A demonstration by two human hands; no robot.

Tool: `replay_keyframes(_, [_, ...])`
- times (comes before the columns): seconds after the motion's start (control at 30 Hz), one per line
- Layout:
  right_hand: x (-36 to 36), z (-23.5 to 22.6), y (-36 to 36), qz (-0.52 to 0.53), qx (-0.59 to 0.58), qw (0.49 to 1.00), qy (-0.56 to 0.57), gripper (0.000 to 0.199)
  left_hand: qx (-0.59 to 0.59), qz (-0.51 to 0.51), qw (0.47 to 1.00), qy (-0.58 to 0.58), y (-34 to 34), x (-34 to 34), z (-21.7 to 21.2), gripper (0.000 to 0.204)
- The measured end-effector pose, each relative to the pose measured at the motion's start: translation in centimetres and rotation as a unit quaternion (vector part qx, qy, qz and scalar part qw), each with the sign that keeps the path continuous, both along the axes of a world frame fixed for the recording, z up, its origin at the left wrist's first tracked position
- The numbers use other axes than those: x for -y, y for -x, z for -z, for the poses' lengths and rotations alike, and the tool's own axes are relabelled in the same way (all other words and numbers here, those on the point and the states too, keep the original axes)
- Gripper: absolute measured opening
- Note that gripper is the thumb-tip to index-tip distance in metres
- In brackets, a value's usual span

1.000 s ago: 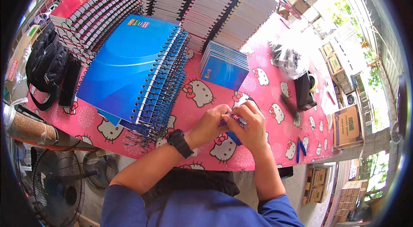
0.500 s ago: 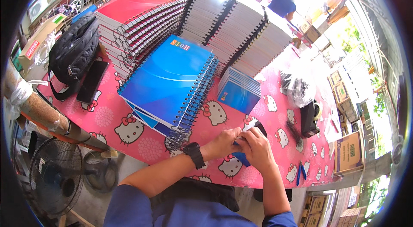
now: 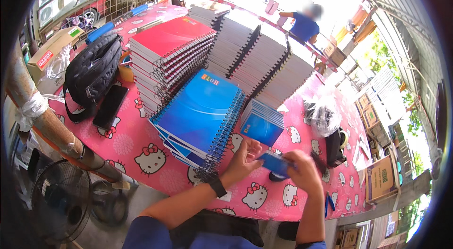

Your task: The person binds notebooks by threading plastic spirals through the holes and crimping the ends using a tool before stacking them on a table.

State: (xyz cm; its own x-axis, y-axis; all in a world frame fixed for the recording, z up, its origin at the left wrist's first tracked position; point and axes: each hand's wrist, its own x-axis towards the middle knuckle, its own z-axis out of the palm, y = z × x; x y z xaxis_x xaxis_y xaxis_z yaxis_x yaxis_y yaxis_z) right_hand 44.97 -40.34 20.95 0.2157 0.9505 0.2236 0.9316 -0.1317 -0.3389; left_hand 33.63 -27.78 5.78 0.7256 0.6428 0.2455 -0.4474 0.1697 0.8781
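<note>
A small blue spiral notebook (image 3: 274,163) is held over the table's front part. My right hand (image 3: 304,173), slightly blurred, grips its right end. My left hand (image 3: 244,160), with a black band on the wrist, has its fingers apart and its thumb at the notebook's left end. Just beyond my hands stands a stack of small blue notebooks (image 3: 262,128). To its left lies a pile of large blue spiral notebooks (image 3: 200,112). A dark object (image 3: 277,177), partly hidden, lies beneath the held notebook.
Red spiral notebooks (image 3: 172,37) and tall white book stacks (image 3: 273,58) stand behind. At left are a black bag (image 3: 94,70), a phone (image 3: 111,107) and a fan (image 3: 59,197). A tape dispenser (image 3: 336,147), plastic bag (image 3: 325,117) and blue pliers (image 3: 329,204) lie right. Another person (image 3: 304,25) is beyond.
My hands have drawn apart, and the small blue notebook, mostly covered before, now shows between them. My right hand has shifted right. The whole view has tilted slightly upward.
</note>
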Motion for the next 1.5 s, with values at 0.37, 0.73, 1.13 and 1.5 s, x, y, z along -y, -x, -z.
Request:
replay_keyframes(0.37, [-14.7,-11.5,11.0,-0.337,0.113,0.896,-0.265,0.018,-0.082,0.02,0.994,-0.066,0.4,0.5,-1.1,0.056])
replay_keyframes(0.73, [-13.3,-5.2,11.1,-0.263,0.05,0.953,-0.144,0.061,0.035,0.05,0.997,0.039,0.5,0.9,-1.6,0.037])
replay_keyframes(1.13, [-10.1,8.8,-7.0,0.073,0.184,0.973,-0.12,0.033,-0.002,-0.156,0.953,-0.259,1.5,0.5,-2.6,0.017])
replay_keyframes(1.5, [-5.5,5.4,-3.0,-0.024,-0.032,0.982,-0.182,0.014,-0.002,-0.303,0.746,-0.593,2.2,1.2,-4.5,0.036])
